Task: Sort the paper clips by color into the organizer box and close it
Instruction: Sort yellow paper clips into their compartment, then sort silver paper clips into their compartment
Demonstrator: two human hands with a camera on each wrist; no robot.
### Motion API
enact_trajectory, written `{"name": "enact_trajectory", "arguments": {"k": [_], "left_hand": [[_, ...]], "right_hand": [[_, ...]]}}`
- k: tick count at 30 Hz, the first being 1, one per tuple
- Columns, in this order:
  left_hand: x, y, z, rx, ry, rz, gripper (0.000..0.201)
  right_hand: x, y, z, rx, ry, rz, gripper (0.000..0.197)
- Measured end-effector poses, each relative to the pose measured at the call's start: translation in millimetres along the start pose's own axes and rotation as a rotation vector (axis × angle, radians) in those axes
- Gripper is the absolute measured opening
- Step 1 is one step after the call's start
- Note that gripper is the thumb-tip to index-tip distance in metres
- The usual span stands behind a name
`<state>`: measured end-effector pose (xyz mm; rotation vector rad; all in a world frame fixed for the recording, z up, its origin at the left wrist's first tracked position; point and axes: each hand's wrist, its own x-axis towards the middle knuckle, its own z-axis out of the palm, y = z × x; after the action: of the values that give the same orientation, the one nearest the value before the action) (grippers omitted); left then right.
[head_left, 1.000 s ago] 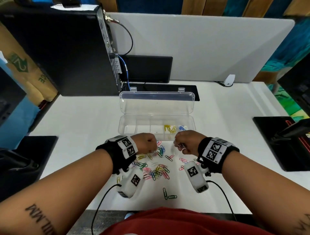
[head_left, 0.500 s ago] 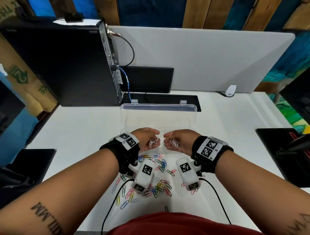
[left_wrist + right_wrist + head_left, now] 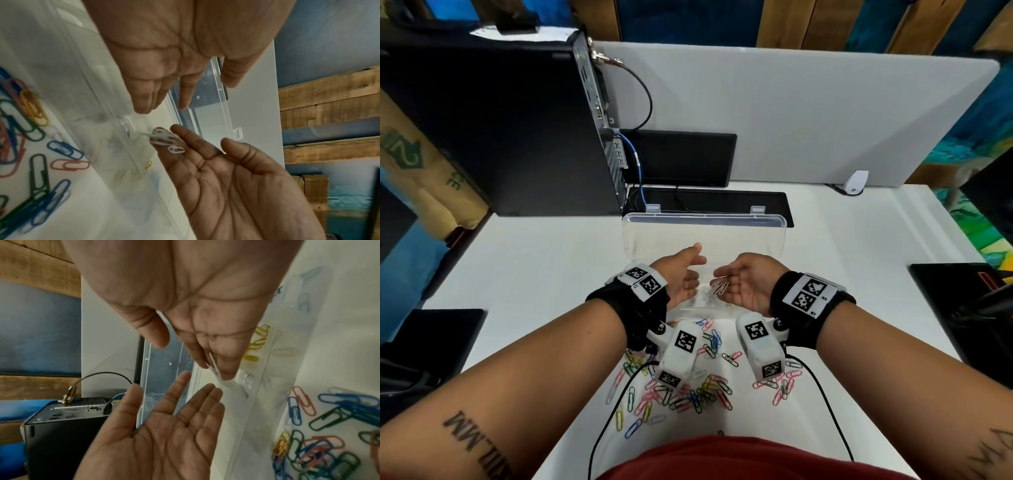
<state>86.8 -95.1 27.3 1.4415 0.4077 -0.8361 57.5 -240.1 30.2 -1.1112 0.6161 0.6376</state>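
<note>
White paper clips lie on the flat fingers of the right hand over the organizer box (its compartments mostly hidden), left hand spread, computer tower behind.

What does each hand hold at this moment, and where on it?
The left hand is open and holds nothing. White paper clips lie loosely on the right hand's outstretched fingers, unpinched.

Two hands, left and right, over one clear box with its one lid up; a few white clips on the right fingers, several yellow clips in the box, dozens of mixed clips on the one table
</note>
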Motion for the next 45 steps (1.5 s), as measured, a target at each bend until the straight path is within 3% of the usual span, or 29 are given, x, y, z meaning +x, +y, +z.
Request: {"name": "enact_trajectory", "arguments": {"k": [6, 9, 11, 16, 19, 23, 26, 32, 34, 39, 45], "left_hand": [[-5, 4, -4, 0.027, -0.006, 0.047, 0.043], [-11, 6, -5, 0.094, -0.001, 0.114, 0.026], [-18, 5, -5, 0.204, -0.011, 0.18, 0.015], [-27, -15, -5, 0.755, -0.027, 0.374, 0.015], [-29, -32, -1, 1.117, -0.09, 0.404, 0.003], [-28, -52, 11, 1.447, -0.125, 0.418, 0.022], [-21, -62, 20, 1.554, -0.114, 0.41, 0.023], [-9, -75, 40, 1.71, -0.122, 0.421, 0.035], [-6, -79, 47, 1.756, -0.126, 0.434, 0.035], [1, -84, 60, 1.842, -0.08, 0.429, 0.034], [10, -85, 70, 1.851, -0.105, 0.339, 0.027]], "right_hand": [[-5, 1, 2, -0.044, 0.008, -0.022, 0.029], [-10, 4, -1, -0.066, 0.02, -0.081, 0.035], [-14, 6, -6, -0.113, 0.037, -0.144, 0.028], [-27, 14, -23, -0.386, 0.128, -0.26, 0.025], [-38, 28, -39, -0.647, 0.186, -0.302, 0.023], [-52, 54, -68, -1.082, 0.292, -0.309, 0.025], [-59, 71, -91, -1.317, 0.332, -0.258, 0.031], [-63, 98, -114, -1.461, 0.326, -0.188, 0.027], [-63, 104, -117, -1.467, 0.318, -0.194, 0.024], [-59, 114, -120, -1.519, 0.331, -0.223, 0.04], [-51, 120, -119, -1.55, 0.298, -0.323, 0.032]]}}
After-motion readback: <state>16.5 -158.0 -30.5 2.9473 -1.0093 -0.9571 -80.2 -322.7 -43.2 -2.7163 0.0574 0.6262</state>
